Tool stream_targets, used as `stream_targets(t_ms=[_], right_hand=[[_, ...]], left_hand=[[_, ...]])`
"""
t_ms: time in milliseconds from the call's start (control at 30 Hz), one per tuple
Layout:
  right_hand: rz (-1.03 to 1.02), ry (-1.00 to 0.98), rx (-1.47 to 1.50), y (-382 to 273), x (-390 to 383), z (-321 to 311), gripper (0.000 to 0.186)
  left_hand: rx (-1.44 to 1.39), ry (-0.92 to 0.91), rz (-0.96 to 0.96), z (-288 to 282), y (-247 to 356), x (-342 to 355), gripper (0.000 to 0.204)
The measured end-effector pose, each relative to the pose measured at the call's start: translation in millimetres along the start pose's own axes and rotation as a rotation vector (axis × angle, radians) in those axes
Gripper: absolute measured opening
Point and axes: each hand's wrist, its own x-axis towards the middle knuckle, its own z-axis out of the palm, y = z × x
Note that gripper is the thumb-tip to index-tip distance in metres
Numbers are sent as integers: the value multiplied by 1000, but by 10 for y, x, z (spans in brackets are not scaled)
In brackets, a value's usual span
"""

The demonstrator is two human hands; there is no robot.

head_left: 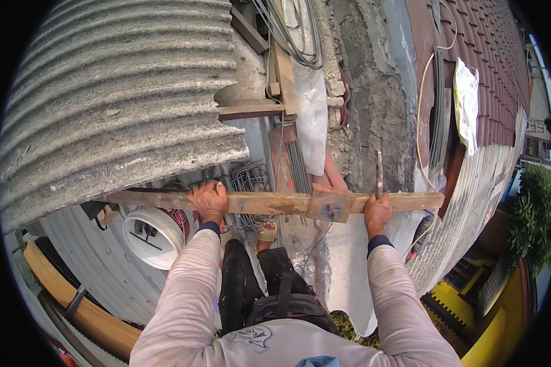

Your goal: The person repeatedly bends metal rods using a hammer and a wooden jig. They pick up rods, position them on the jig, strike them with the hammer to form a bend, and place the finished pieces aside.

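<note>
Head view, left hand (209, 202) gripping wooden plank (264, 203), right hand (378, 214) holding rod (379, 175)

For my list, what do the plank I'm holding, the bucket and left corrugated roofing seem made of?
Plank: apparently rough wood, by its brown, stained face. Bucket: likely plastic, smooth and white inside. Corrugated roofing: possibly fibre cement, matt grey with chipped edge.

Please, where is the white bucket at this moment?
In the head view, the white bucket is left of centre, just below the left part of the wooden beam in the picture, lower and further left than the left hand.
</note>
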Motion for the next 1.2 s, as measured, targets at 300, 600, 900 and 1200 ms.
stream_targets(t_ms=[300,600,900,1200], right_hand=[[24,-33,-58,123,-16,54,34],[26,7,-72,162,11,116,32],[60,-25,-101,189,52,162,37],[8,-33,-127,204,83,117,38]], left_hand=[[165,-85,29,46,-89,-42,34],[176,-77,77,38,-85,-46,33],[174,-98,88,47,-116,-36,35],[83,-45,72,52,-102,-49,33]])
